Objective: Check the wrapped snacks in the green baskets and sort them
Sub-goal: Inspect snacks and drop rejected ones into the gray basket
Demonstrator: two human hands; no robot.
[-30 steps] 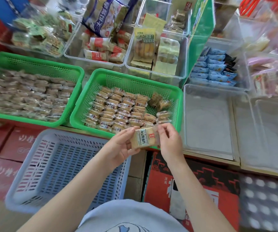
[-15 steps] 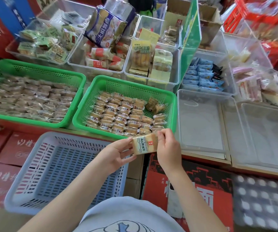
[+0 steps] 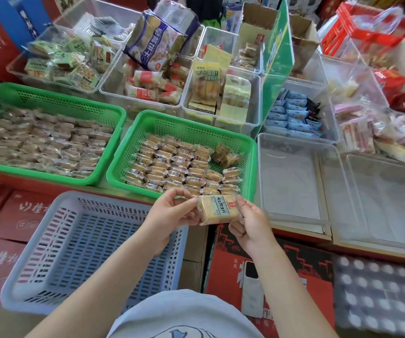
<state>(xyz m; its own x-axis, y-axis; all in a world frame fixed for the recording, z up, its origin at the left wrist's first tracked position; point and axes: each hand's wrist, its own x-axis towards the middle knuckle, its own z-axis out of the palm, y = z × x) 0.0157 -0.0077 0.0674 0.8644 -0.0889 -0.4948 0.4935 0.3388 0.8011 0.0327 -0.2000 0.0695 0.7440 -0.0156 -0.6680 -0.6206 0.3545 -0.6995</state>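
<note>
Green baskets (image 3: 187, 128) look mostly unsorted (blue basket (image 3: 94, 250) bare); left hand (image 3: 169, 215) and right hand (image 3: 250, 223) each pinch one wrapped snack (image 3: 217, 209).

Blue bag (image 3: 157, 42): 早餐饼干; other print unclear

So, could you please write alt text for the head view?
Two hands, left hand and right hand, hold one wrapped snack by its ends, near a green basket of similar snacks. A second green basket sits left, and a blue basket sits nearer.
</note>
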